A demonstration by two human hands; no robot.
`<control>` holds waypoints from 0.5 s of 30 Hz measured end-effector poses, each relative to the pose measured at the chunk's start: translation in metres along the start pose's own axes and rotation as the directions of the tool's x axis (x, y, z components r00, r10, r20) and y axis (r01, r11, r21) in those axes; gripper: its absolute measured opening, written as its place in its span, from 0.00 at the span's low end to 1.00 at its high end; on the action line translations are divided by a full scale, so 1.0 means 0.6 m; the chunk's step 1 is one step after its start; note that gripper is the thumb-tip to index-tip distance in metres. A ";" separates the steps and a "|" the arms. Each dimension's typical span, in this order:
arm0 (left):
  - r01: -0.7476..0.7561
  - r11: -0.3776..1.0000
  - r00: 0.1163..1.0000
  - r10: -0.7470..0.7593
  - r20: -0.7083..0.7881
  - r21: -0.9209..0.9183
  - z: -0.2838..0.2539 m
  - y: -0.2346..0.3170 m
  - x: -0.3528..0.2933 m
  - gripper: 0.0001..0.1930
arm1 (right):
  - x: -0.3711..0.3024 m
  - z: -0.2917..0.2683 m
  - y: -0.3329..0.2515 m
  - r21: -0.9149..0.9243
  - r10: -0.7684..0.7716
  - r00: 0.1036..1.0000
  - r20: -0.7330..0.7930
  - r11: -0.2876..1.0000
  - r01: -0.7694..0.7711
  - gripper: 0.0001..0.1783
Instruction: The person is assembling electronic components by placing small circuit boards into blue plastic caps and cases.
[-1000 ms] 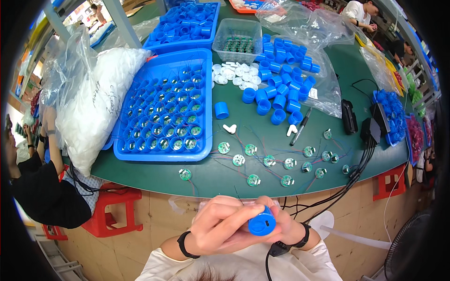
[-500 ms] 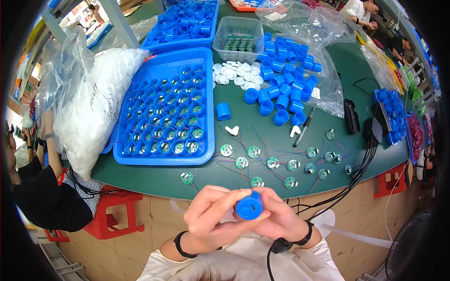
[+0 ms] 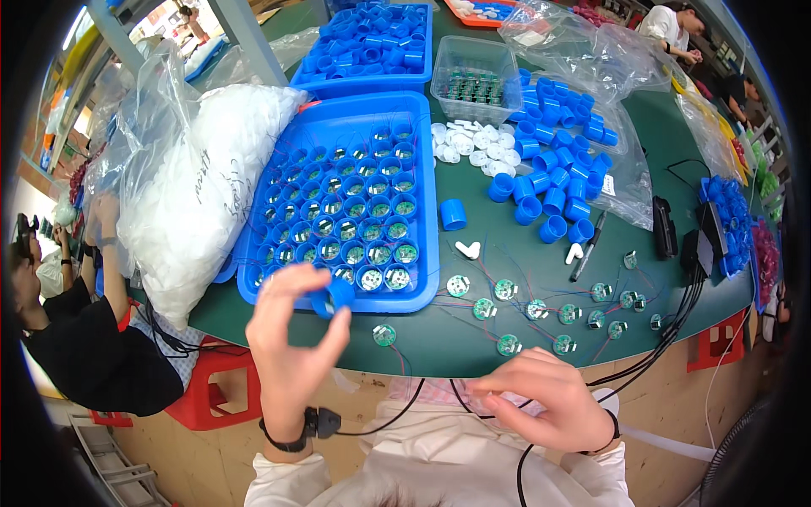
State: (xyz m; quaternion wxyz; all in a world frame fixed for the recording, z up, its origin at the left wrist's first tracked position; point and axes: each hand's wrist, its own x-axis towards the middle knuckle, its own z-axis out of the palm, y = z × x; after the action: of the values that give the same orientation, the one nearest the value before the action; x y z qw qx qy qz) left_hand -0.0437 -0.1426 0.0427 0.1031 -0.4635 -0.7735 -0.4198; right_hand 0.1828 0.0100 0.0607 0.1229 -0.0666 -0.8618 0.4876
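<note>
My left hand [image 3: 291,338] pinches a blue plastic cup [image 3: 332,297] between thumb and fingers, over the front-left corner of a blue tray [image 3: 421,291]. The cup is tilted; what is inside it is not clear. Rows of similar cups with green round circuit boards [image 3: 397,277] and thin wires fill the tray. My right hand [image 3: 541,401] hovers at the table's front edge, fingers loosely bent with tips slightly apart, and nothing shows in them. Nearest to it are loose wired boards [image 3: 508,345] on the green table [image 3: 456,359].
Behind lie a heap of blue cups [image 3: 553,203], white caps [image 3: 477,145], a clear box [image 3: 473,106] of boards and another blue tray [image 3: 429,51] of cups. A white-filled bag [image 3: 198,186] leans at left. A marker [image 3: 589,245] and black cables [image 3: 667,317] lie right.
My hands have parted: the left carried the cup left and forward to the tray, while the right let go and drew right. The view has shifted, so the table contents appear farther right.
</note>
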 end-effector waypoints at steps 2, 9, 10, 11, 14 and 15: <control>0.065 0.994 0.998 -0.063 -0.026 0.089 0.007 -0.019 0.018 0.17 | 0.012 0.012 0.000 -0.089 0.003 1.000 0.015 0.996 -0.002 0.11; 0.035 0.963 0.992 -0.066 0.108 0.266 -0.004 -0.025 0.010 0.27 | 0.060 0.056 0.012 -0.331 -0.060 0.994 0.090 0.939 0.087 0.11; 0.030 0.963 0.996 -0.052 0.077 0.269 -0.009 -0.022 0.005 0.26 | 0.068 0.066 0.015 -0.331 -0.060 0.994 0.089 0.940 0.086 0.11; 0.028 0.963 0.996 -0.051 0.077 0.268 -0.012 -0.020 -0.002 0.26 | 0.076 0.077 0.021 -0.371 -0.073 0.994 0.085 0.923 0.100 0.13; 0.040 0.968 0.999 -0.039 -0.011 0.247 -0.022 -0.017 -0.025 0.23 | 0.099 0.105 0.029 -0.472 -0.131 0.989 0.064 0.869 0.146 0.16; 0.048 0.973 0.998 -0.039 -0.043 0.224 -0.026 -0.017 -0.033 0.22 | 0.105 0.113 0.030 -0.532 -0.175 0.983 0.051 0.828 0.175 0.18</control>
State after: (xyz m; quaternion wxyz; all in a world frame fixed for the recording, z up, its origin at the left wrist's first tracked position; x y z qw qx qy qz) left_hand -0.0446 -0.1689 0.0363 0.1607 -0.4238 -0.8238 -0.3404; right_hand 0.1036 -0.0218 0.0209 0.1439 -0.0189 -0.9657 0.2152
